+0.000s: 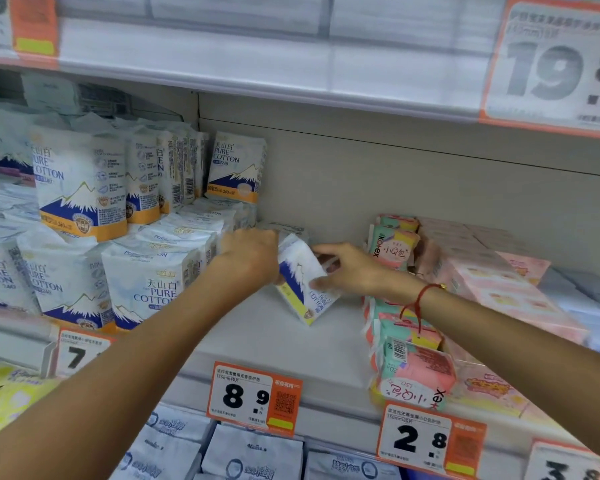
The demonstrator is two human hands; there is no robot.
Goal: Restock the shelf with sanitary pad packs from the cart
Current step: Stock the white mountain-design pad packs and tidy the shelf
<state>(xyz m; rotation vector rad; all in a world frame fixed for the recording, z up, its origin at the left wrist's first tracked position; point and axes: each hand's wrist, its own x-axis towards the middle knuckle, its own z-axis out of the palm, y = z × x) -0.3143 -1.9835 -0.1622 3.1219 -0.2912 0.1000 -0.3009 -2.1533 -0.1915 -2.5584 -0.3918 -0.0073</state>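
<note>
Both hands hold one white soft-plastic pad pack with a blue mountain print and yellow band (303,282), tilted on the pale grey shelf board (278,337) in the gap between stock. The left hand (252,256) grips its left side, fingers hidden behind it; the right hand (347,270) pinches its right edge, where "COTTON" reads sideways. Left, matching white packs (80,181) read "PURE COTTON 240". Right, pink-and-teal packs (394,245) read "Kotex". Orange-edged price tags show "8.9" (253,398) and "2.8" (430,439); smaller print is illegible.
</note>
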